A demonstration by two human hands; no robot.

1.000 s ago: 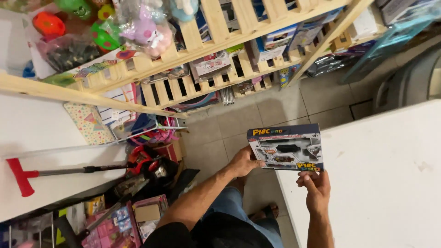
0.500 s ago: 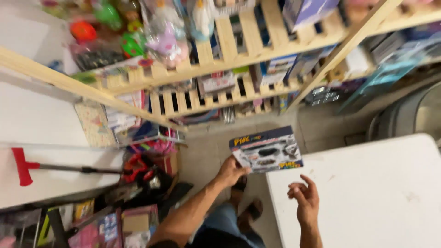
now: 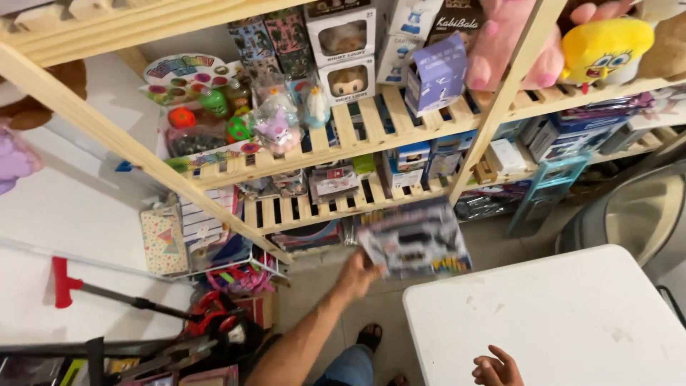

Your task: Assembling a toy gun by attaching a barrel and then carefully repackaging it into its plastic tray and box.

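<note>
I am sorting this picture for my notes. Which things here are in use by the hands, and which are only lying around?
In use:
- toy pack, flat, held up by the left hand toward the shelves
- right hand, empty, at the table edge

Lying about:
- shelves with boxed toys
- yellow plush
- red-handled tool
- bagged toys

Left hand [image 3: 359, 270] lifts a blurred flat toy package [image 3: 415, 239] toward wooden shelves [image 3: 371, 136] crowded with boxed toys; right hand [image 3: 495, 368] hovers empty at the white desk [image 3: 572, 314] edge
</note>
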